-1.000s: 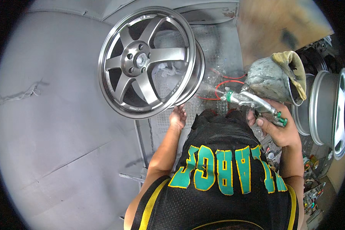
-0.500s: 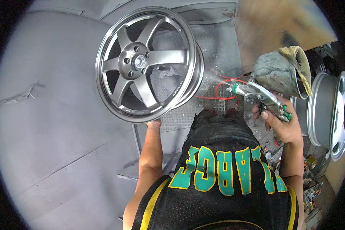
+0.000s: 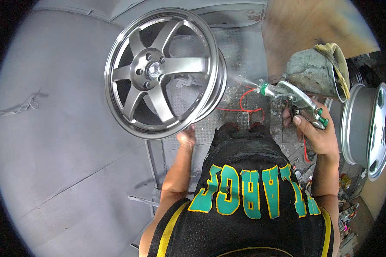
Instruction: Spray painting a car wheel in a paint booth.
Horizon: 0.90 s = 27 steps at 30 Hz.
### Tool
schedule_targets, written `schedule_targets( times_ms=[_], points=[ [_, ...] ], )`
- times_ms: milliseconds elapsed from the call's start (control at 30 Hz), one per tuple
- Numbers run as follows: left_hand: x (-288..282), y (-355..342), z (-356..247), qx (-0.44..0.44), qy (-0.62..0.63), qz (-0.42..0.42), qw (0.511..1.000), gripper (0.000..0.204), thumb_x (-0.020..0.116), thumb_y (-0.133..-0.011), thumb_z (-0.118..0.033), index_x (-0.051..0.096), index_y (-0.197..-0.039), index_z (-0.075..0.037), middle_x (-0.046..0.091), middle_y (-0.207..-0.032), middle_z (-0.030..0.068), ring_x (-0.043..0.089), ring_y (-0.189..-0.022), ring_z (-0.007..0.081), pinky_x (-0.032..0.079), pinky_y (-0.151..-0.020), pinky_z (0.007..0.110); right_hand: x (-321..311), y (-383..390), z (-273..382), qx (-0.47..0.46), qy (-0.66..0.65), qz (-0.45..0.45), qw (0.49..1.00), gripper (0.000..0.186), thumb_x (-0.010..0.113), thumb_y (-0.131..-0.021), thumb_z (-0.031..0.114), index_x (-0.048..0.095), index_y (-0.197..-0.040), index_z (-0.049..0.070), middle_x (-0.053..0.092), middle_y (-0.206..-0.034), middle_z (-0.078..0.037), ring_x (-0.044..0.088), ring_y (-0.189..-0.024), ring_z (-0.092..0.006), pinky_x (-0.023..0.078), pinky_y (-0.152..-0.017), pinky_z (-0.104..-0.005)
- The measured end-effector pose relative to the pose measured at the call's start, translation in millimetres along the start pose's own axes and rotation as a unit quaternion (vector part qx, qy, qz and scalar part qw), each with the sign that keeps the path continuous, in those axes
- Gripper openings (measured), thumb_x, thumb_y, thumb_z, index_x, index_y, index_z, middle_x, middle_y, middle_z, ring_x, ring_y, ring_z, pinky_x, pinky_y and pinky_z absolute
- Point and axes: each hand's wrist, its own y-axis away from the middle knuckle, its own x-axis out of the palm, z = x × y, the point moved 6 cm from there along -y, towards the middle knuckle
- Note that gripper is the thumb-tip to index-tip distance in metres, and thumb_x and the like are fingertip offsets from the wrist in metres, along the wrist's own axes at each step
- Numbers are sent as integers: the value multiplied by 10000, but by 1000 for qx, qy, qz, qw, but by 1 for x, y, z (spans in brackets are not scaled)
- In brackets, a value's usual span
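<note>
A dark silver six-spoke car wheel rim [image 3: 152, 96] stands before me with its face tilted up, on a metal stand [image 3: 152, 165]. My left hand [image 3: 186, 137] is at its lower edge; the rim hides part of the fingers, so their grip does not show. My right hand [image 3: 315, 128] is wrapped round a chrome spray gun [image 3: 298, 97] with green fittings, a finger at the trigger. Its nozzle points left at the wheel's side, and pale mist leaves it. The gun's stained grey cup [image 3: 309, 70] has a yellowish cloth-like cover [image 3: 336, 64] at its mouth.
A red hose [image 3: 243, 103] loops across the floor near my feet. Another silver wheel [image 3: 366, 130] stands at the right, with clutter [image 3: 347, 222] below. A grey-coated wall [image 3: 60, 128] fills the left, and a brown panel [image 3: 313, 25] rises behind the gun.
The wheel has turned, its lip lettering and bolt holes now placed differently. My left hand has shifted right along the lower edge. The gun has moved slightly, and its mist looks denser.
</note>
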Motion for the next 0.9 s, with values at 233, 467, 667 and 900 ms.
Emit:
schedule_targets(
  times_ms=[233,467,667,900],
  points=[
    [7,-3,-69,51,67,-27,996,211,542,-956,-291,647,-1002,-114,686,-907,44,619,-724,171,515,-610,279,0,-2,1,-28,-15,-21,999,384,683,-889,158,601,-1222,-16,708,-956,-38,618,-769,-82,449,-561,-202],
    [7,-1,-49,35,39,0,999,207,520,-966,-279,657,-1017,-132,694,-919,21,612,-695,123,491,-574,266,0,-3,4,-52,0,-12,999,370,681,-894,149,603,-1214,-18,711,-954,-54,629,-821,-94,475,-614,-213],
    [19,5,-10,8,71,-56,996,381,453,-987,-375,600,-1218,-109,635,-1229,69,595,-1133,221,498,-937,371,-2,-3,3,-29,-6,-37,999,369,685,-902,143,598,-1217,-30,697,-1000,-64,638,-879,-136,507,-752,-256],
    [41,30,37,-53,118,-39,991,453,326,-1049,-408,401,-1439,-192,453,-1393,72,505,-1176,254,483,-954,422,16,20,7,1,-23,-18,1000,363,685,-889,119,604,-1208,-36,684,-1008,-73,629,-918,-138,503,-722,-245]
  ],
)
